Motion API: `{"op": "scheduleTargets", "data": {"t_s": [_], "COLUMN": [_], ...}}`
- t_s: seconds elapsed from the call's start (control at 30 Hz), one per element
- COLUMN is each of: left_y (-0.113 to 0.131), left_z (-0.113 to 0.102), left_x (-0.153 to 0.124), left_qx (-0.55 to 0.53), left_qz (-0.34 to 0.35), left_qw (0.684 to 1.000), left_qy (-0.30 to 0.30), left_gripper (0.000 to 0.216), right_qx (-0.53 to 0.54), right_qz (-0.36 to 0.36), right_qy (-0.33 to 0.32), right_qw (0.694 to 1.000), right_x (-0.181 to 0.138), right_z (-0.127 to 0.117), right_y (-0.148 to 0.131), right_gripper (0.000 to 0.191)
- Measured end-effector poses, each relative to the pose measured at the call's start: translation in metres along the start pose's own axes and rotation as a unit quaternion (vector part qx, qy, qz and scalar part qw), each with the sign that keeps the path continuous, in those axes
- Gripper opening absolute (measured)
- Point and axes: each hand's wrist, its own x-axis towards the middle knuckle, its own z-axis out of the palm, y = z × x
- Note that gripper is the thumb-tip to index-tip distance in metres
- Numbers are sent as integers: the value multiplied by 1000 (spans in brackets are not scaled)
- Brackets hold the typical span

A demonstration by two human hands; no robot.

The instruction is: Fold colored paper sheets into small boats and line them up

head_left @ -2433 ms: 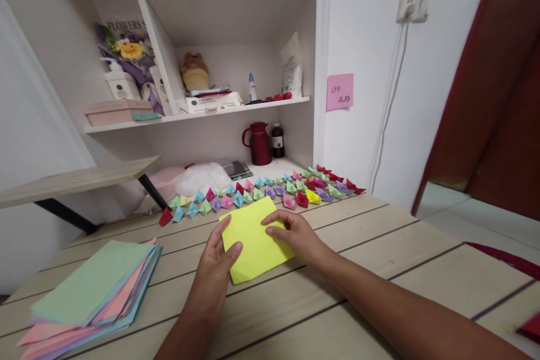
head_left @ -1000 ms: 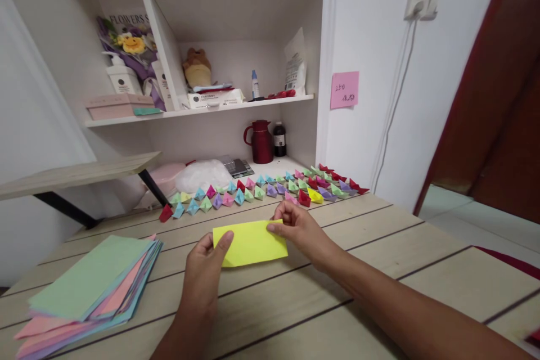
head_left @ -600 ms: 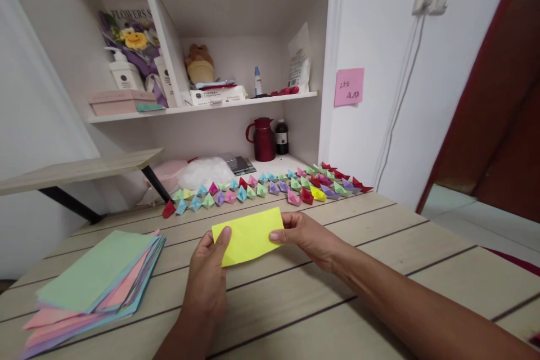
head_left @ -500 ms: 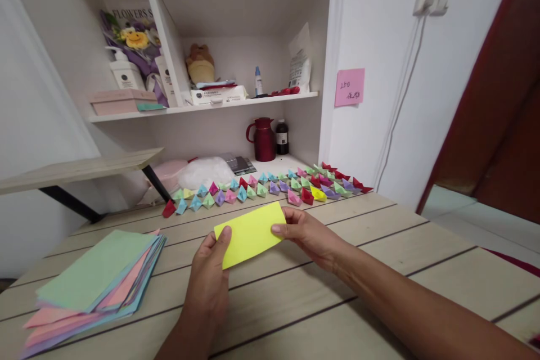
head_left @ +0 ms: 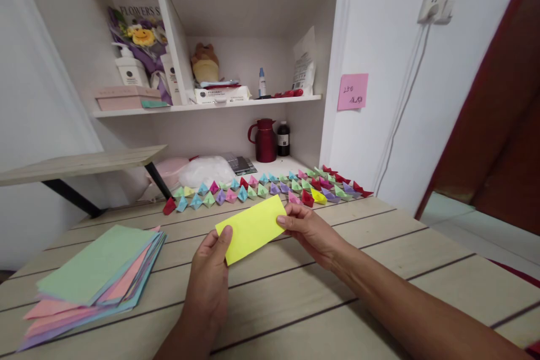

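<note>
- Change: yellow paper (head_left: 253, 228) between the fingers now shows as a narrow strip; ~2 s ago it was a much deeper sheet. My read: folded in half. Layer count isn't visible, so tilt could account for some of it.
- Left fingers (head_left: 223, 244): gripping the left end, thumb on the near face, the rest behind and mostly hidden.
- Right fingers (head_left: 293, 223): gripping the right end, thumb on the near face, the rest curled behind. They were pinching over the sheet's face; now they're at its edge.
- Strip slants: right end sits higher than left, more so than a second ago. Looks held above the table (head_left: 295, 304); can't confirm the lower edge is off it.
- Meaning: probably handling an already folded piece. Both ends secure, neither hand free.
- Stack (head_left: 99, 264) of colored sheets: left of the left fingers, well apart, green on top. Hasn't been touched over these frames.
- Boats (head_left: 262, 190): rows beyond both hands, same layout as before. Yellow boat (head_left: 318, 196) is just past the right fingers, not touching.
</note>
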Motion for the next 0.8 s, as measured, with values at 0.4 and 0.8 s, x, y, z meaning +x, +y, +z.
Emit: {"op": "scheduleTargets", "data": {"t_s": [0.4, 0.8], "left_y": [4, 3], "left_z": [-21, -28], "left_x": [19, 24], "left_qx": [59, 300], "left_qz": [98, 282], "left_qw": [993, 910], "left_qy": [11, -50], "left_gripper": [29, 12], "right_qx": [-123, -443], "right_qz": [-45, -317], "right_qy": [-30, 13], "right_qw": [991, 838], "right_x": [1, -3], "right_z": [2, -3], "right_y": [-1, -13], "right_gripper": [33, 15]}}
